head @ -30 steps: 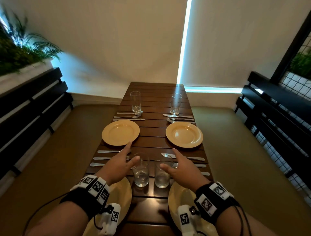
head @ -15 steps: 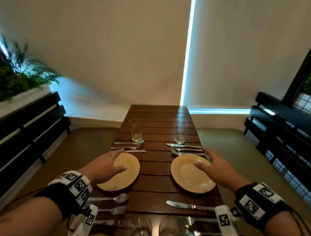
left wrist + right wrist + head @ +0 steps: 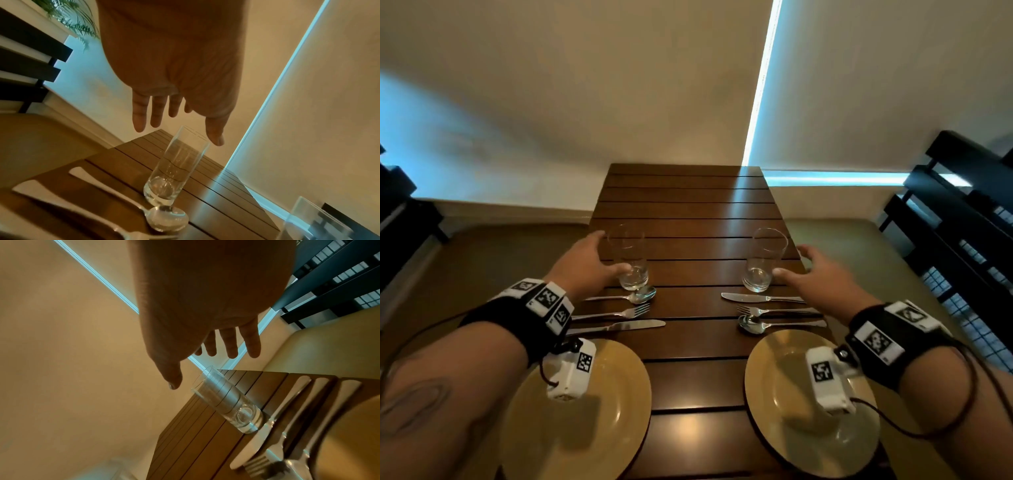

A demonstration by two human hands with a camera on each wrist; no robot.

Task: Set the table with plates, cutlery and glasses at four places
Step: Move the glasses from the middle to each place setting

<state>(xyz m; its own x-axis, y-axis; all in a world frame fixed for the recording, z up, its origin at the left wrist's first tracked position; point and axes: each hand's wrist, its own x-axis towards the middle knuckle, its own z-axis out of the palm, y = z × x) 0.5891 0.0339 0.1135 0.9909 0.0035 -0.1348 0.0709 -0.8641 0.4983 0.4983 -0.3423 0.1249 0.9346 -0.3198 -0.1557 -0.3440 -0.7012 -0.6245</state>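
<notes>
Clear, slick, breakable tumblers: left glass [image 3: 628, 260] at 11 o'clock, right glass [image 3: 763, 262] at 1. Left hand [image 3: 585, 263] and right hand [image 3: 822, 274] spread, gripping nothing. Best grasped mid-wall.

We see two clear tall glasses standing upright on the slatted wooden counter [image 3: 688, 212]: the left glass [image 3: 629, 261] just beyond a spoon [image 3: 635, 295], fork [image 3: 616, 312] and knife [image 3: 619, 327], the right glass [image 3: 763, 261] just beyond a knife [image 3: 756, 298], fork [image 3: 774, 310] and spoon [image 3: 767, 323]. Nearer lie two gold plates, the left plate [image 3: 619, 404] and right plate [image 3: 774, 394].
</notes>
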